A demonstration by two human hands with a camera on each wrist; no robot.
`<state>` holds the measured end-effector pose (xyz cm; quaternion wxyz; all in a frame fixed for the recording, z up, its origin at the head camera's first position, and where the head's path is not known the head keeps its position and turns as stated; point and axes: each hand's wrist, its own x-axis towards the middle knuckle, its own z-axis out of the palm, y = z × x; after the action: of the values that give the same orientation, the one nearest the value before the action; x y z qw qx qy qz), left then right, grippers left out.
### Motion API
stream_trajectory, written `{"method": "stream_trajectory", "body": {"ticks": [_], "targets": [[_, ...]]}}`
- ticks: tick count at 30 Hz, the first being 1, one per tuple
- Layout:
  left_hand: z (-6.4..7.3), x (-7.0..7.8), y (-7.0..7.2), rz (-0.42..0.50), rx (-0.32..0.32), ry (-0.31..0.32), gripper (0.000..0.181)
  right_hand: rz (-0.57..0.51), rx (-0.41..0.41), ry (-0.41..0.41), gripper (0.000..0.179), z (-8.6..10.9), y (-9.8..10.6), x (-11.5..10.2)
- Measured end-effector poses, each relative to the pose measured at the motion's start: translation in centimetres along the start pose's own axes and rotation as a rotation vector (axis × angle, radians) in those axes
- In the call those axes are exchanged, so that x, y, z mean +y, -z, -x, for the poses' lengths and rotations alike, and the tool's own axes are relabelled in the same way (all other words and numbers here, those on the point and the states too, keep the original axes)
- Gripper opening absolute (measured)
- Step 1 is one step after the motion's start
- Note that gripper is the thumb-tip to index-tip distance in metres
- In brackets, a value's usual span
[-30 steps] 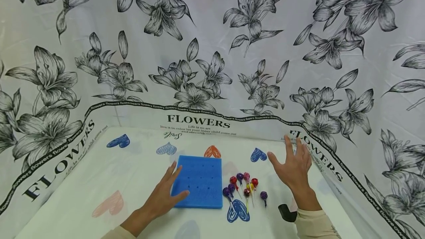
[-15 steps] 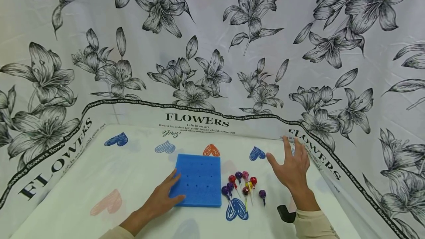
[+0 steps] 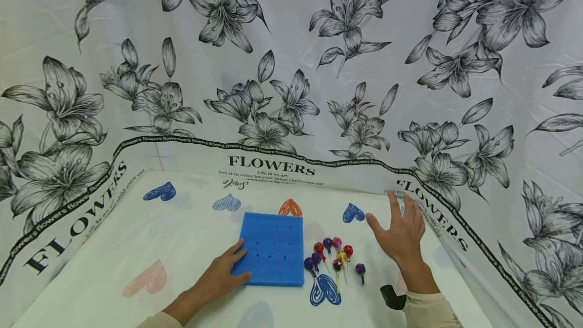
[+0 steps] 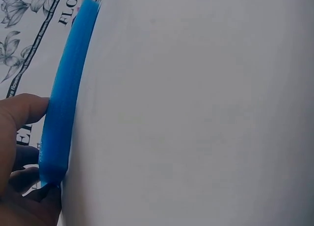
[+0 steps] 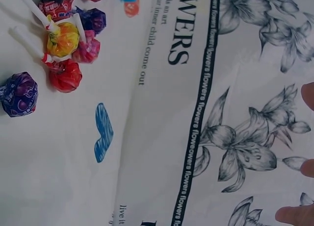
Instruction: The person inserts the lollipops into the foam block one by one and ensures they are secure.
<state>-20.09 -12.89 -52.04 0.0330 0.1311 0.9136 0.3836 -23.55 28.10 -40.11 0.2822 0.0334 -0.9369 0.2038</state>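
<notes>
My left hand is at the left edge of a flat blue foam block, which has rows of small holes in its top. Its thumb and fingertips touch the block near that edge; in the left wrist view the thumb rests against the upper face and other fingers sit at the near end. My right hand is raised at the right with fingers spread, holding nothing. Between the block and this hand lie several wrapped lollipops, among them a yellow lollipop, a red lollipop and a purple lollipop.
A white cloth printed with hearts covers the table. Behind and along the sides hangs a flower-print curtain. A small black object lies beside the right sleeve.
My left hand has come down and drawn back slightly to the left edge of the foam block, its fingers reaching less far over it. The right hand stays raised; the lollipops lie unchanged.
</notes>
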Motion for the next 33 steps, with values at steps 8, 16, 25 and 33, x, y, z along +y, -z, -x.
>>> {"method": "stream_trajectory", "body": {"ticks": [8, 16, 25, 33], "targets": [[0.0, -0.2, 0.0, -0.007, 0.023, -0.029, 0.070, -0.008, -0.013, -0.010, 0.082, -0.2, -0.3, -0.2], [0.1, -0.3, 0.0, -0.004, 0.033, -0.027, 0.071, -0.170, -0.029, 0.025, 0.077, -0.7, 0.0, -0.4], [0.2, -0.5, 0.1, 0.015, 0.015, -0.028, 0.073, -0.461, -0.085, 0.026, 0.066, -0.3, 0.3, -0.3], [-0.1, -0.8, 0.0, 0.022, -0.003, -0.019, 0.073, -0.612, -0.041, 0.127, 0.052, 0.3, 0.7, -1.1]]}}
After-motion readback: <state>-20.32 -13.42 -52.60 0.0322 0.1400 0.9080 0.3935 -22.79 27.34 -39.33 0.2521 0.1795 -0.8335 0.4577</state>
